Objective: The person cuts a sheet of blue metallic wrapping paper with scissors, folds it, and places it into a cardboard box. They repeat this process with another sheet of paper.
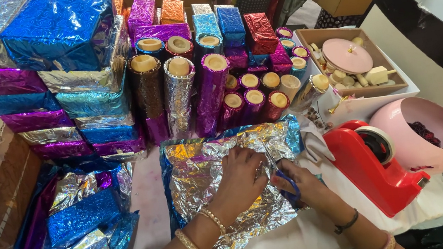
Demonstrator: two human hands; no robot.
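A crinkled sheet of silver holographic foil paper (204, 163) lies spread on the white table in front of me. My left hand (239, 178), with gold bangles at the wrist, presses down on the middle of the sheet. My right hand (302, 186) grips blue-handled scissors (281, 174), whose blades point up across the foil toward its far edge. The scissor blades sit just to the right of my left fingers.
A red tape dispenser (371, 169) and a pink bowl (438, 128) stand at the right. Foil-wrapped boxes (61, 31) and wrapped cylinders (209, 85) crowd the back. Loose foil sheets (77, 224) pile at the left. A tray of wooden parts (343, 67) sits behind the dispenser.
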